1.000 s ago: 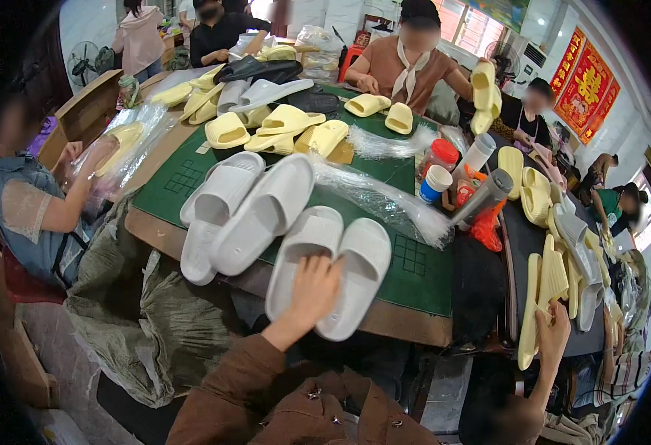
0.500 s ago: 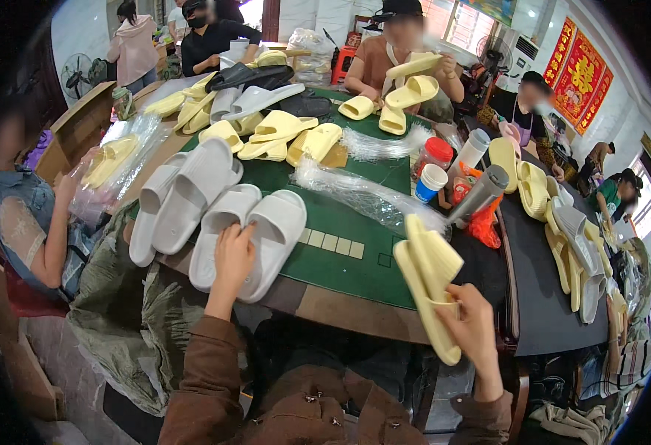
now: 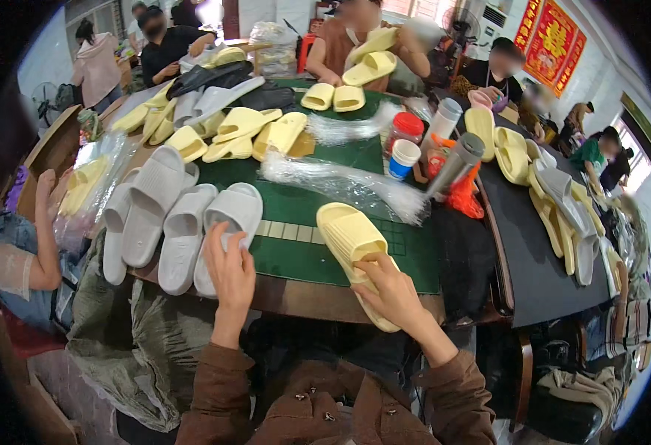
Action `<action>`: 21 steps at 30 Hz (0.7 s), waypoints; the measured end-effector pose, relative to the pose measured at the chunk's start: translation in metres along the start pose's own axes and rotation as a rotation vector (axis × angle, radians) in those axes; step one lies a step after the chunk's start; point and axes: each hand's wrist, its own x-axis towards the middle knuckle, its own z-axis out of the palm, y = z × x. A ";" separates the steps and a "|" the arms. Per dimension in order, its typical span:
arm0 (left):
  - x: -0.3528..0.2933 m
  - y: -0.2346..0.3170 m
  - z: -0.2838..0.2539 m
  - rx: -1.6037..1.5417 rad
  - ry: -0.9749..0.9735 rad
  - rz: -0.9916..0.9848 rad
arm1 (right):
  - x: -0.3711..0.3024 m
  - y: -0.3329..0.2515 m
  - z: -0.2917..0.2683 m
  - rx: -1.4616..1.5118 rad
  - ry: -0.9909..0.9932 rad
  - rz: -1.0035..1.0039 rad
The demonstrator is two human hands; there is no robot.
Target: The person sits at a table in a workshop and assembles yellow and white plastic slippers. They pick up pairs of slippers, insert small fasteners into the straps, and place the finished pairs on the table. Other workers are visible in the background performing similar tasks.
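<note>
A pale yellow slide slipper [image 3: 349, 236] is in my right hand [image 3: 393, 295], gripped at its strap end with the thumb along the near side. Its toe points away over the green mat; I cannot tell whether its mate lies under it. My left hand [image 3: 230, 268] is open, fingers apart, just in front of a grey slipper [image 3: 242, 206] and covering part of it. Beside that one lies another grey slipper [image 3: 183, 248]. Further left a second grey pair [image 3: 147, 215] rests at the table edge, the slippers overlapping.
Clear plastic bags [image 3: 340, 182] lie across the green mat [image 3: 296, 268]. A red-lidded jar [image 3: 405, 132], a paper cup [image 3: 402, 159] and a grey tumbler [image 3: 459, 165] stand to the right. Yellow slippers [image 3: 244, 133] are heaped behind. Several people work around the tables.
My right hand has brought the yellow slipper leftward and turned it sole-down over the mat. My left hand has drawn back from the grey slippers. The view has shifted right.
</note>
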 end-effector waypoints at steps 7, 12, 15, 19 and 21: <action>-0.036 0.120 0.022 -0.565 -0.306 0.314 | -0.002 0.041 -0.015 -0.041 0.158 0.230; -0.065 0.179 0.043 -0.438 -0.468 0.392 | 0.004 0.055 -0.027 -0.039 0.180 0.238; -0.073 0.189 0.053 -0.369 -0.528 0.393 | 0.027 0.052 -0.033 -0.027 0.012 0.338; -0.070 0.188 0.052 -0.267 -0.578 0.454 | 0.046 0.070 -0.004 -0.200 -0.066 0.324; -0.065 0.179 0.048 -0.263 -0.614 0.490 | 0.050 0.076 0.005 -0.242 -0.031 0.296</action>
